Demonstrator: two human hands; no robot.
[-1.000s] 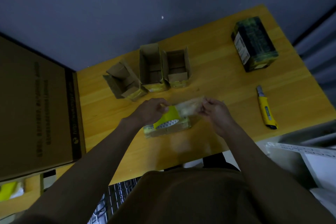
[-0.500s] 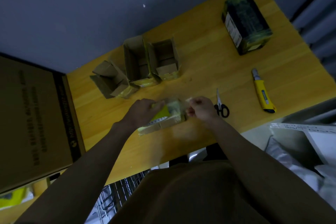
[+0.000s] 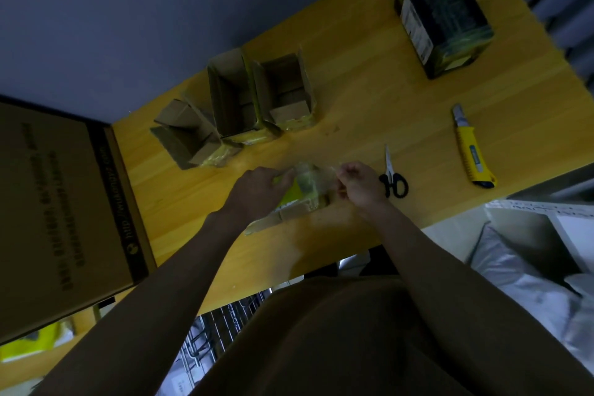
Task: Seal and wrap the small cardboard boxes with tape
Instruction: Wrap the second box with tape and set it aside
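A small box [image 3: 291, 214] lies on the table [image 3: 353, 106] near its front edge, between the two hands and partly under them. It is held down at its left end by the left hand [image 3: 257, 191], whose fingers are curled over the yellow top. A strip of clear tape [image 3: 310, 178] is stretched above the box — its free end is pinched by the right hand [image 3: 360, 185], whose fingers are curled tight around it just right of the box. Whether the tape already touches the cardboard cannot be told in the dim light.

Three open boxes [image 3: 244, 106] are grouped further back, well apart from the hands. Scissors [image 3: 393, 178] lie just beside the right hand — a yellow knife [image 3: 471, 149] is further right, and a dark wrapped carton [image 3: 442, 11] is set at the far right corner. A large flat carton [image 3: 61, 212] is seen at the left.
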